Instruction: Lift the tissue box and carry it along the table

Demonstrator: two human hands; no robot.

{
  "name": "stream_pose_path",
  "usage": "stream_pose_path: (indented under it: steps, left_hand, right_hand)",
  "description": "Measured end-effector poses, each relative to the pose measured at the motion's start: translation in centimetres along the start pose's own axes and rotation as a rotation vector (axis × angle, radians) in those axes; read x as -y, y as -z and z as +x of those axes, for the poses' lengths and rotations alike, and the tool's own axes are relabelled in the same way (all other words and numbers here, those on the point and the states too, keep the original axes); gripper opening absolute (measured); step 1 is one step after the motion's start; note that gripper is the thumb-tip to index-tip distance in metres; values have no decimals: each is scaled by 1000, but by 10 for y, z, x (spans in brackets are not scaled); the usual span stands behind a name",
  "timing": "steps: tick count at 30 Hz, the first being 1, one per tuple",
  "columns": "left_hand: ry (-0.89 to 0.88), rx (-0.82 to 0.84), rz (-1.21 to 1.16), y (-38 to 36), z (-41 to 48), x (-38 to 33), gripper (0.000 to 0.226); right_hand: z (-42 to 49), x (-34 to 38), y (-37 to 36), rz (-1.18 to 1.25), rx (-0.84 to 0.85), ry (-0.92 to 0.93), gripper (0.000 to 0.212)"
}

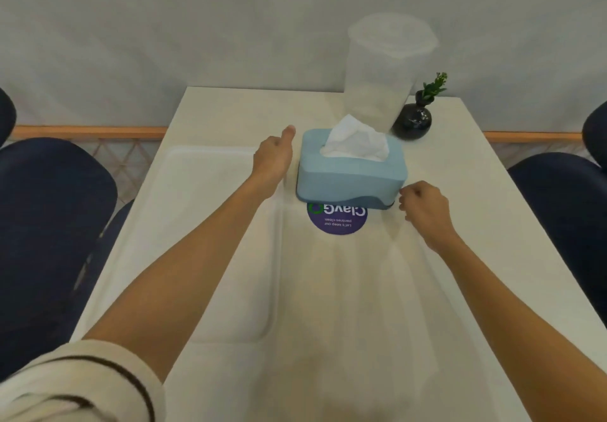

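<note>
Tissue box (349,171), blue, sits on the white table (361,290) between the two hands. Left hand (274,158) lies just beside its left end, thumb out, fingers hidden. Right hand (423,208) hovers at its near right corner, fingers curled, holding nothing.

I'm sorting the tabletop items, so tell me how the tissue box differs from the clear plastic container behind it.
The tissue box is opaque blue; the clear plastic container is see-through and colourless. The tissue box is low and wide, the container tall and upright. A white tissue sticks out of the box's open slot, while the container has a lid on. The box lies between the left hand and right hand; the container stands farther back. Both rest on the white table.
</note>
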State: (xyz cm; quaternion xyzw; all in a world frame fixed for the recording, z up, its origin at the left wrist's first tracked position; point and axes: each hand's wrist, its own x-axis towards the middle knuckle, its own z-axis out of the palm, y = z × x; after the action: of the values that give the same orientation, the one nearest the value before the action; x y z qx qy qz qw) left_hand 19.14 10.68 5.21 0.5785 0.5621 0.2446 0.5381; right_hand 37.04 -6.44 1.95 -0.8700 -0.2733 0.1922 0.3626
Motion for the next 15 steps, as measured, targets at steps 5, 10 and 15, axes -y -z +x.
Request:
stream_pose_path:
  steps: [5, 10, 15]
  left_hand:
    - [177, 49, -56, -26, 6, 6, 65]
    - [193, 60, -48, -42, 2, 8, 66]
    - [216, 56, -46, -45, 4, 8, 66]
  right_hand:
    - [20, 3, 0, 271, 106, -118, 33]
    - [41, 6, -1, 424, 214, -181, 49]
    - [43, 11, -1, 464, 260, -178, 41]
